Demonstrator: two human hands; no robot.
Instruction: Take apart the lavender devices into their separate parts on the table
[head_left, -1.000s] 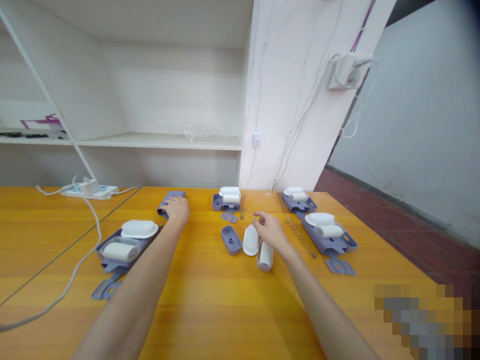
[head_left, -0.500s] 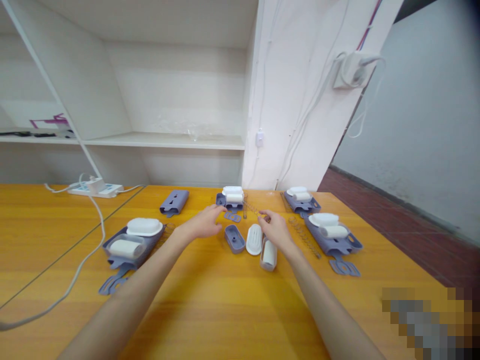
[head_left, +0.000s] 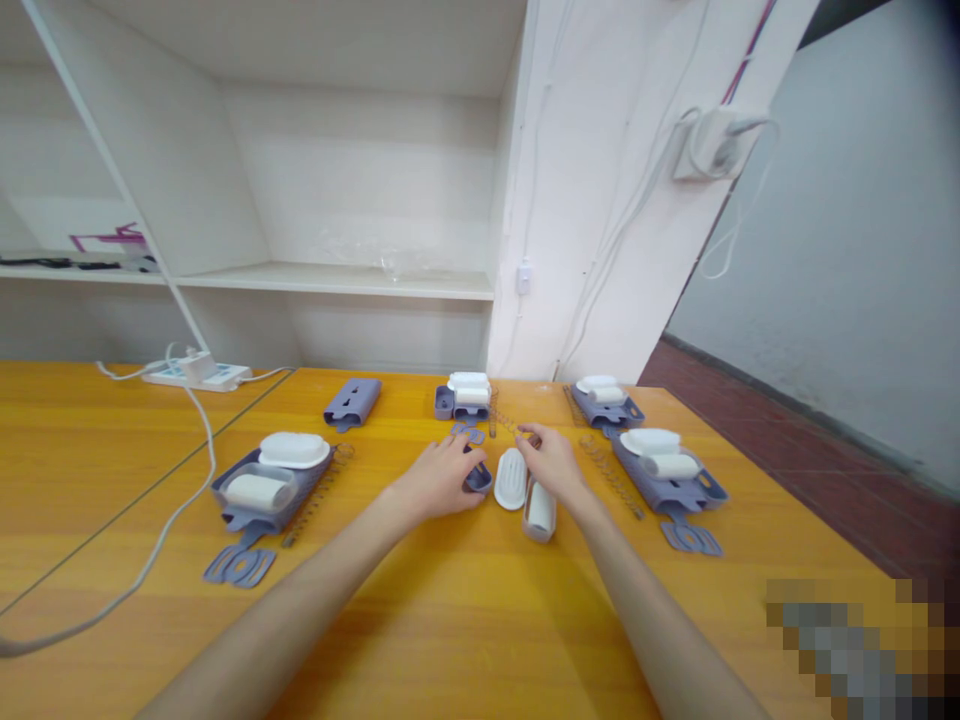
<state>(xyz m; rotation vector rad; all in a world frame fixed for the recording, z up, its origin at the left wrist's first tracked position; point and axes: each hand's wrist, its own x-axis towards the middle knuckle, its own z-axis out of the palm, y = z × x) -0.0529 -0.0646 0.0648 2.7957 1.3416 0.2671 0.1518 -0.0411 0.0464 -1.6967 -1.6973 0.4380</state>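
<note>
My left hand lies over a small blue-grey tray part at the table's middle, its fingers curled down onto it. My right hand pinches the end of a thin metal spring. Between the hands lies a white oval lid. A white roller in a clear holder rests just below my right hand.
On the orange wooden table stand several blue-grey part sets: one at the left, one at the right, two at the back, plus a lone blue-grey body. A power strip and white cable lie left.
My left hand left the blue-grey body at the back left and swept right and nearer, onto the small tray part. My right hand barely moved.
</note>
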